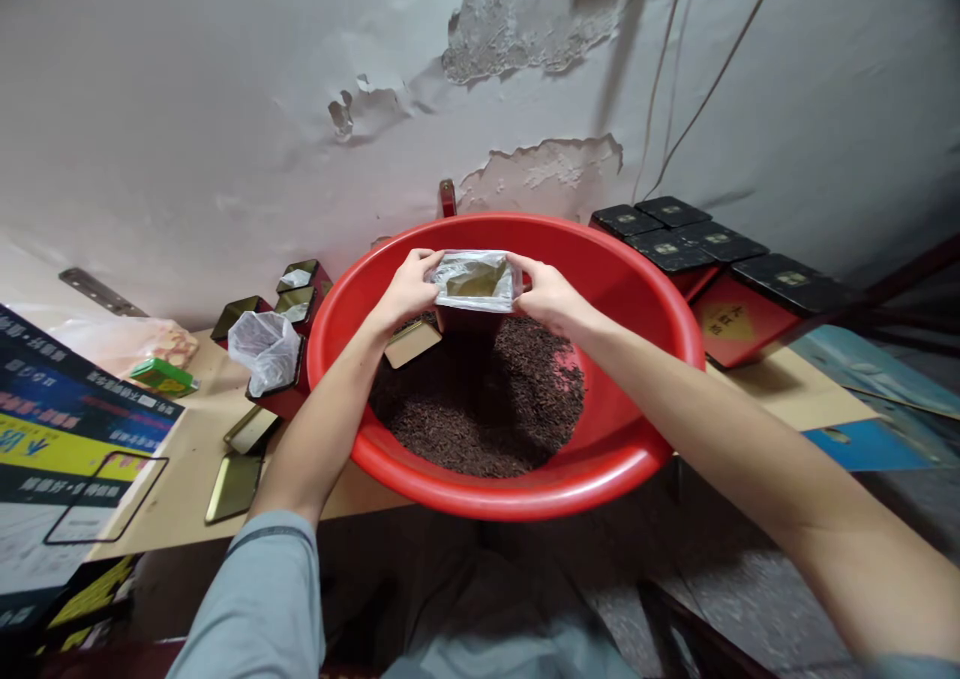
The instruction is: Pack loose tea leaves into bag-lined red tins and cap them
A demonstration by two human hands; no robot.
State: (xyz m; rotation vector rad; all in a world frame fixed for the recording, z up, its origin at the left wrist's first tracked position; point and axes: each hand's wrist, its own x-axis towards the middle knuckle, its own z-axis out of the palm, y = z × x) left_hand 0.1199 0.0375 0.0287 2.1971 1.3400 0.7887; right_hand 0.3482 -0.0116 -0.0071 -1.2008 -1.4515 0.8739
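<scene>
A big red basin (637,289) stands in front of me, holding a heap of dark loose tea leaves (480,404). Over the heap I hold a small red tin lined with a clear plastic bag (476,281). My left hand (409,284) grips the bag's left edge and my right hand (547,294) grips its right edge. A gold tin lid (412,343) lies inside the basin by my left wrist.
Open red tins (300,294), one with a plastic liner (264,349), and loose gold lids (234,486) lie on cardboard at the left. Closed black-lidded tins (697,244) are stacked at the right. Printed boxes (67,429) sit far left. A peeling wall rises behind.
</scene>
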